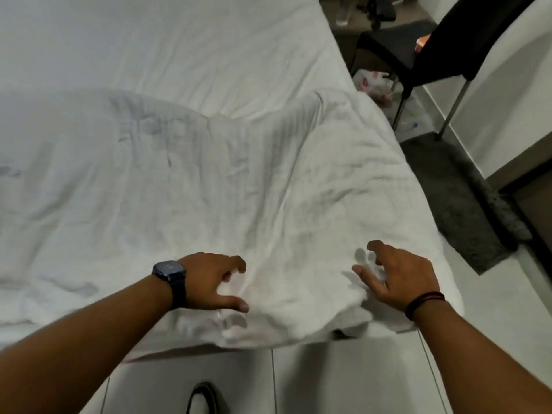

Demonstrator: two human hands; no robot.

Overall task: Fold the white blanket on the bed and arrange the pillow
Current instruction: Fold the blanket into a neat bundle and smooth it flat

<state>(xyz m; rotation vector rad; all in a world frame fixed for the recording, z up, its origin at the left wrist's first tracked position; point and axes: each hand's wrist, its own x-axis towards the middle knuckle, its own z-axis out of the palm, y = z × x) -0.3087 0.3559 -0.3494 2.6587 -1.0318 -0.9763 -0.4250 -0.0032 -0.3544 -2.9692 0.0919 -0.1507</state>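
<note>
White blanket (209,180), black chair (433,46), dark grey rug (454,198).

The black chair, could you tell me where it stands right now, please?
In the head view the black chair stands at the upper right, on the floor beyond the bed's right edge, with a white plastic bag beside its legs.

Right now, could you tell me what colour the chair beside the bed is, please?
Black seat and back on thin metal legs, clearest in the head view: chair.
</note>
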